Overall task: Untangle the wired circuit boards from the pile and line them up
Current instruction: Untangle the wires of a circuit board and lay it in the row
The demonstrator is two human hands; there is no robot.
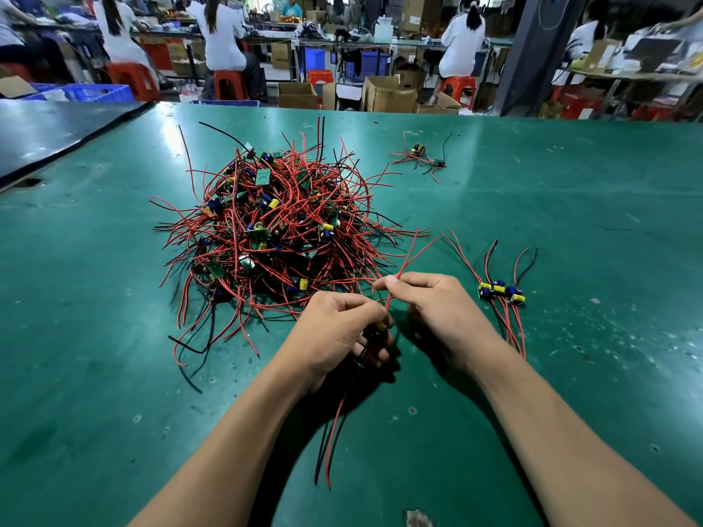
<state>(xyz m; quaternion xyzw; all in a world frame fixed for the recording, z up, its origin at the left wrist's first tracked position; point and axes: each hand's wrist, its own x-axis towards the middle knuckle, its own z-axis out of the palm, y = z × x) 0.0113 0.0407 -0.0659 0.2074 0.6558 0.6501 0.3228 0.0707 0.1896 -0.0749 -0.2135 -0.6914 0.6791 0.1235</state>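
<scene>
Your left hand [344, 329] is gripping one board [381, 325]; your right hand [437, 310] fingers are pinching its red wire [409, 262] beside the pile [266, 226]. Three boards [501, 290] are lying right, two more [424, 155] farther across the tabletop [570, 207].

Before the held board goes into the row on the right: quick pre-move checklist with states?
1. Board gripped: left hand closed on held board, ok.
2. Red lead pinched by right hand: ok.
3. Held board's red lead free of pile: cannot tell.
4. Trailing wires hang free of the pile: ok.
5. Bare mat beside the row: ok.
</scene>
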